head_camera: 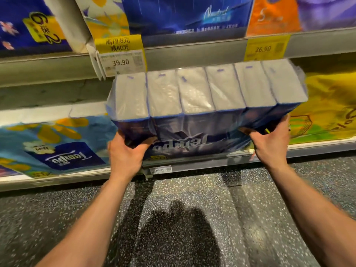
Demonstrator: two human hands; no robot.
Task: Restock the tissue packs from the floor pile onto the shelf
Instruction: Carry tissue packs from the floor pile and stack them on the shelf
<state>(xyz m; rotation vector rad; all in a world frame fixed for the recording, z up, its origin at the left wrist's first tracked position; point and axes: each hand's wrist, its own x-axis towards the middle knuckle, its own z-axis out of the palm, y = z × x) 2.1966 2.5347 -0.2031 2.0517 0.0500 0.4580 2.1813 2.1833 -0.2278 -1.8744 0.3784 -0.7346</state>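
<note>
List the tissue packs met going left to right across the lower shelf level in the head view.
floral pack → held pack → yellow pack

A dark speckled floor (57, 218) ran in front of grey metal shelving. The upper shelf (192, 53) carried yellow tags (266, 47), and the lower shelf (202, 160) a small white tag (160, 169). A shadow (179, 228) lay on the floor.
</note>
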